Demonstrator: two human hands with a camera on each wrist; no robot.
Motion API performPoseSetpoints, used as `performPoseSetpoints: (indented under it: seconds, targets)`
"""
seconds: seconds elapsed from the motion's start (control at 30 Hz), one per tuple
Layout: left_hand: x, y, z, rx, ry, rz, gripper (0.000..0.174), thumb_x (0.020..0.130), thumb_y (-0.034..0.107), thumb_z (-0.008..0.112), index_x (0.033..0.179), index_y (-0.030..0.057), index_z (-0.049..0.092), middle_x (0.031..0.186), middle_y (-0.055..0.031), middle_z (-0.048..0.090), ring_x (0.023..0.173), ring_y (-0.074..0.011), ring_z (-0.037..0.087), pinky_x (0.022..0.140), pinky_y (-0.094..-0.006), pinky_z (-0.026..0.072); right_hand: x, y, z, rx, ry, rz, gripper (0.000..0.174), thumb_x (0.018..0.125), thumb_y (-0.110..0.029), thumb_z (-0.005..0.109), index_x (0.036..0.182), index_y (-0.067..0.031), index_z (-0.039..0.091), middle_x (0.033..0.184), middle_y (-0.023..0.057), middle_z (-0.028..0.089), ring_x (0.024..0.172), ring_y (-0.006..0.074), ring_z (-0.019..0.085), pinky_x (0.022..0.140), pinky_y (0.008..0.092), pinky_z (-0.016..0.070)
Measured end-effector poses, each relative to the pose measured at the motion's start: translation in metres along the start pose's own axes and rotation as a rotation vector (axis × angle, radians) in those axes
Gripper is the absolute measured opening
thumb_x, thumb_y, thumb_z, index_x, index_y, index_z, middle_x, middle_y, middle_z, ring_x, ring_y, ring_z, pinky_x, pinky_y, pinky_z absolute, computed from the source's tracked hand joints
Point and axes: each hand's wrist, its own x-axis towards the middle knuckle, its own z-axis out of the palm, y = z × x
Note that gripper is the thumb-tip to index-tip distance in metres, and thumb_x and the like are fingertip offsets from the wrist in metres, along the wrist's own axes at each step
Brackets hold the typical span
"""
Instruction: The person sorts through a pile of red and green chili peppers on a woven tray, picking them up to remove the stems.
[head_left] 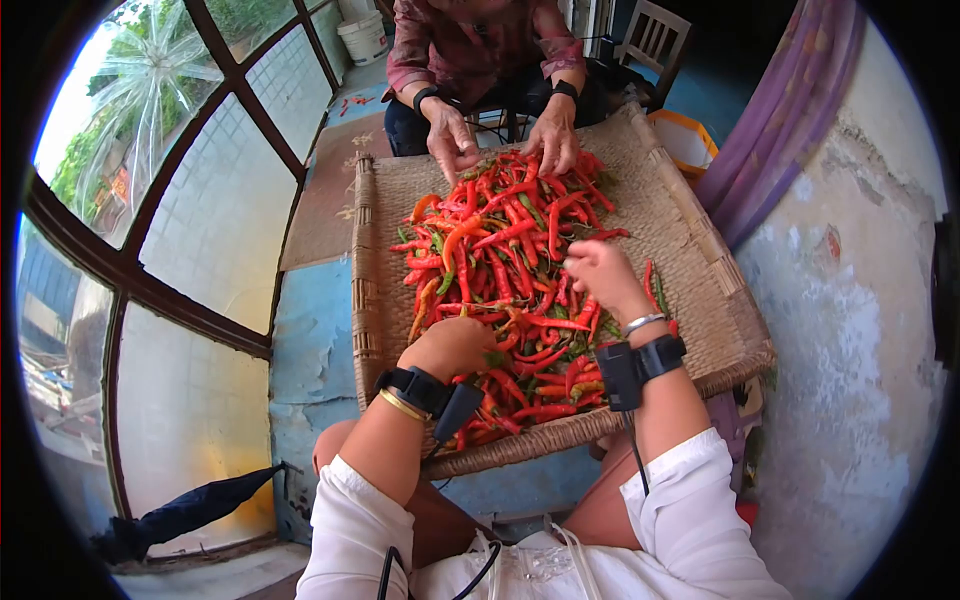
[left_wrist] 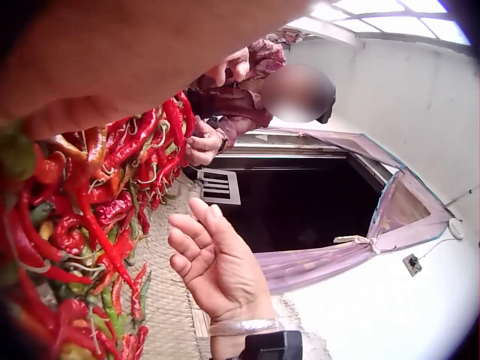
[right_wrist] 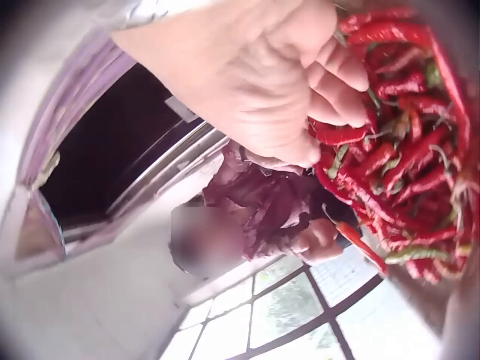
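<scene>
Red peppers (head_left: 507,232), with some green and orange ones, lie heaped on a woven tray (head_left: 690,270). My left hand (head_left: 455,348) rests low on the heap's left side, its fingertips hidden from the head view; the left wrist view shows only a blurred part of this hand (left_wrist: 142,60). Above the right side of the pile is my right hand (head_left: 603,275), fingers loosely bent and nothing visible in them. The right wrist view shows its palm (right_wrist: 262,82) beside the peppers (right_wrist: 412,161). Its bent fingers also appear in the left wrist view, apart from the peppers (left_wrist: 112,150).
Across the tray, another person's two hands (head_left: 453,140) are at the heap's far edge. A framed window (head_left: 215,200) runs along the left. On the right are a purple curtain (head_left: 775,120) and a worn wall (head_left: 850,300). A chair (head_left: 655,45) stands behind.
</scene>
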Motion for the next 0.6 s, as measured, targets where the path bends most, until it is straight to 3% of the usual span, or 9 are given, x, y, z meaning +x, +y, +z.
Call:
performPoseSetpoints:
  seconds: [0.03, 0.07, 0.17, 0.23, 0.3, 0.43, 0.5, 0.57, 0.6]
  targets:
    - [0.000, -0.002, 0.002, 0.000, -0.002, -0.001, 0.028, 0.068, 0.019, 0.063, 0.094, 0.0090, 0.065, 0.090, -0.0135, 0.062, 0.088, -0.0294, 0.058, 0.078, -0.0390, 0.0456, 0.000, 0.003, 0.002, -0.372, -0.087, -0.159, 0.033, 0.075, -0.025, 0.063, 0.097, -0.0015, 0.061, 0.077, 0.0099, 0.063, 0.067, 0.0211, 0.061, 0.060, 0.0322, 0.0481]
    - [0.002, -0.006, 0.005, 0.041, 0.011, 0.001, 0.029, 0.067, 0.020, 0.063, 0.095, 0.0101, 0.065, 0.091, -0.0128, 0.062, 0.089, -0.0290, 0.058, 0.078, -0.0389, 0.0455, -0.001, 0.005, 0.005, -0.497, -0.138, -0.202, 0.025, 0.070, -0.026, 0.065, 0.082, -0.0037, 0.065, 0.074, 0.0119, 0.064, 0.071, 0.0293, 0.061, 0.067, 0.0380, 0.0476]
    - [0.005, -0.007, 0.009, 0.107, 0.018, -0.024, 0.030, 0.066, 0.021, 0.064, 0.095, 0.0118, 0.066, 0.091, -0.0120, 0.062, 0.088, -0.0287, 0.058, 0.078, -0.0390, 0.0458, -0.010, 0.004, 0.019, -0.984, -0.367, -0.096, 0.028, 0.069, -0.029, 0.067, 0.086, -0.0062, 0.066, 0.086, 0.0132, 0.064, 0.083, 0.0303, 0.060, 0.074, 0.0419, 0.0479]
    - [0.005, -0.005, 0.007, 0.134, 0.018, -0.052, 0.030, 0.066, 0.022, 0.064, 0.095, 0.0123, 0.066, 0.090, -0.0119, 0.062, 0.087, -0.0287, 0.058, 0.077, -0.0392, 0.0460, -0.016, 0.004, 0.029, -1.103, -0.468, -0.027, 0.028, 0.070, -0.028, 0.067, 0.085, -0.0055, 0.066, 0.090, 0.0147, 0.063, 0.087, 0.0301, 0.060, 0.077, 0.0425, 0.0477]
    - [0.003, -0.002, 0.004, 0.094, 0.033, -0.011, 0.022, 0.066, 0.020, 0.063, 0.085, 0.0088, 0.065, 0.083, -0.0124, 0.062, 0.082, -0.0301, 0.060, 0.073, -0.0413, 0.0478, -0.020, 0.003, 0.032, -1.146, -0.480, -0.039, 0.025, 0.072, -0.026, 0.066, 0.085, -0.0047, 0.066, 0.090, 0.0154, 0.063, 0.087, 0.0303, 0.060, 0.078, 0.0417, 0.0478]
    - [0.005, 0.000, 0.002, -0.002, 0.156, 0.051, 0.023, 0.068, 0.019, 0.060, 0.086, 0.0058, 0.064, 0.079, -0.0150, 0.061, 0.080, -0.0319, 0.059, 0.072, -0.0422, 0.0471, -0.015, -0.002, 0.027, -1.150, -0.441, -0.028, 0.020, 0.076, -0.023, 0.062, 0.083, -0.0044, 0.065, 0.085, 0.0158, 0.063, 0.085, 0.0311, 0.060, 0.075, 0.0414, 0.0481]
    - [0.003, 0.001, -0.004, -0.064, 0.274, 0.138, 0.021, 0.074, 0.020, 0.058, 0.087, 0.0047, 0.064, 0.077, -0.0178, 0.060, 0.072, -0.0327, 0.059, 0.067, -0.0396, 0.0467, -0.016, -0.006, 0.021, -1.055, -0.341, -0.099, 0.019, 0.078, -0.022, 0.059, 0.080, -0.0040, 0.064, 0.081, 0.0155, 0.062, 0.082, 0.0322, 0.060, 0.072, 0.0418, 0.0481]
    - [0.001, 0.009, -0.011, -0.350, 0.427, 0.146, 0.018, 0.079, 0.017, 0.057, 0.089, 0.0019, 0.060, 0.071, -0.0156, 0.059, 0.065, -0.0261, 0.059, 0.060, -0.0343, 0.0469, -0.017, -0.011, 0.019, -0.991, -0.319, -0.177, 0.020, 0.081, -0.022, 0.055, 0.078, -0.0048, 0.064, 0.079, 0.0152, 0.062, 0.078, 0.0342, 0.059, 0.069, 0.0434, 0.0474]
    - [0.002, 0.007, -0.014, -0.464, 0.391, 0.073, 0.018, 0.083, 0.018, 0.056, 0.090, 0.0018, 0.057, 0.071, -0.0130, 0.059, 0.061, -0.0274, 0.057, 0.057, -0.0316, 0.0466, -0.018, -0.016, 0.018, -0.795, -0.286, -0.149, 0.022, 0.082, -0.022, 0.053, 0.076, -0.0036, 0.063, 0.077, 0.0147, 0.062, 0.074, 0.0316, 0.059, 0.066, 0.0416, 0.0473]
